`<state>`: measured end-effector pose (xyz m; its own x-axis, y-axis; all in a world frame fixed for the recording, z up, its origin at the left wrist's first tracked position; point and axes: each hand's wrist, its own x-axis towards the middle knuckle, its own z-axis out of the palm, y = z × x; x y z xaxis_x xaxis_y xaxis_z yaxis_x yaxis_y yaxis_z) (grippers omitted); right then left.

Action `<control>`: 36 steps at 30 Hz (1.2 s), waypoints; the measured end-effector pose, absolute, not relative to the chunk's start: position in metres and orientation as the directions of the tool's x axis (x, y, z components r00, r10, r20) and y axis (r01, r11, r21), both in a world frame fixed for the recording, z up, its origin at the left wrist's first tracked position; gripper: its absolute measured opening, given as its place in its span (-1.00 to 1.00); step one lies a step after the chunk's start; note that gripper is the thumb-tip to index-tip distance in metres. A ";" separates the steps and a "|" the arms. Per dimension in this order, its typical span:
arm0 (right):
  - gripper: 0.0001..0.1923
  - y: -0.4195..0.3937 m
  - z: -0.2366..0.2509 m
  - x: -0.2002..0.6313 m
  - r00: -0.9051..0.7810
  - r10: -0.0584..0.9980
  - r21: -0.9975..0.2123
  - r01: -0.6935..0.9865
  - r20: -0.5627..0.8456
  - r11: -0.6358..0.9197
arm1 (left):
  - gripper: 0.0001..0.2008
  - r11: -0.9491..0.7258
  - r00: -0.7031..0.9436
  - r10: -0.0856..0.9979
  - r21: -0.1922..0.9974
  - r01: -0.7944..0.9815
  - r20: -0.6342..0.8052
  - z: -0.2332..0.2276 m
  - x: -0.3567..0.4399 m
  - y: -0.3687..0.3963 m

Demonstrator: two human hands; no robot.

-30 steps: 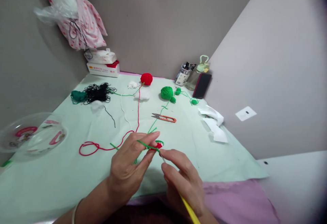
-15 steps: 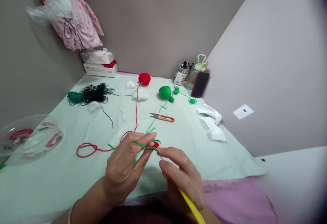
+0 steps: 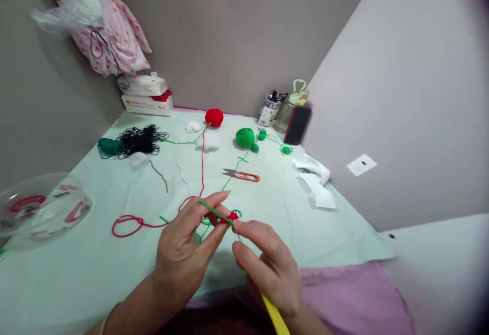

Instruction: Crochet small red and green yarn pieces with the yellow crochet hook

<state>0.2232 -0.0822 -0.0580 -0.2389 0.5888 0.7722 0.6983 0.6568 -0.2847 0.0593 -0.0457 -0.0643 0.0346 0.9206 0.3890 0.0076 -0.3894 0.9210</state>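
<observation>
My left hand (image 3: 187, 246) pinches a small red and green crochet piece (image 3: 234, 216), with green yarn (image 3: 214, 211) stretched over its index finger. In my right hand (image 3: 269, 263) is a crochet hook (image 3: 273, 314) with a yellow handle; its thin metal shaft meets the edge of the piece. The fingers partly cover the piece. Beyond the hands, orange thread snips (image 3: 241, 174) lie on the cloth. A red yarn ball (image 3: 214, 117) and a green yarn ball (image 3: 245, 137) sit farther back, and red yarn (image 3: 128, 226) loops out to the left.
Tangled black yarn (image 3: 141, 140) and teal yarn (image 3: 110, 146) lie at the back left, near a clear plastic bowl (image 3: 46, 207). A phone (image 3: 297, 125), a bottle (image 3: 284, 116) and a pen holder (image 3: 269, 111) stand at the back right. White paper strips (image 3: 317, 187) lie at the right.
My left index finger has lifted and straightened a little, and more of the red piece shows. The hook's handle has swung slightly left. The view has shifted a little.
</observation>
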 end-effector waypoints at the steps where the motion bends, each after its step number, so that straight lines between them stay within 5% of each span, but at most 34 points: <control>1: -0.58 -0.081 -0.057 0.222 -0.221 0.567 -0.276 0.699 0.794 0.659 | -0.60 -0.332 0.036 0.942 0.943 -0.021 0.333 -0.062 0.060 -0.046; 9: -0.68 -0.080 -0.064 0.230 -0.319 0.452 -0.137 0.673 0.833 0.727 | -0.61 0.144 0.193 0.977 0.949 -0.280 -0.092 -0.048 0.062 -0.044; 15: -0.72 -0.077 -0.062 0.231 -0.142 0.623 -0.461 0.553 0.769 0.694 | -0.68 -0.033 0.103 0.994 0.993 -0.111 0.045 -0.052 0.058 -0.041; 21: -0.72 -0.073 -0.065 0.238 -0.354 0.464 -0.156 0.635 0.812 0.757 | -0.58 0.277 0.305 0.933 0.920 -0.277 -0.189 -0.051 0.057 -0.035; 26: -0.76 -0.064 -0.057 0.244 -0.250 0.612 -0.463 0.462 0.750 0.756 | -0.61 0.248 0.297 0.937 0.947 -0.204 -0.181 -0.053 0.054 -0.033; 31: -0.68 -0.070 -0.065 0.238 -0.348 0.519 -0.228 0.615 0.781 0.755 | -0.57 0.220 0.255 0.953 0.954 -0.205 -0.165 -0.057 0.057 -0.032; 36: -0.73 -0.067 -0.068 0.237 -0.227 0.594 -0.426 0.508 0.772 0.749 | -0.54 0.238 0.257 0.949 0.949 -0.207 -0.182 -0.055 0.056 -0.032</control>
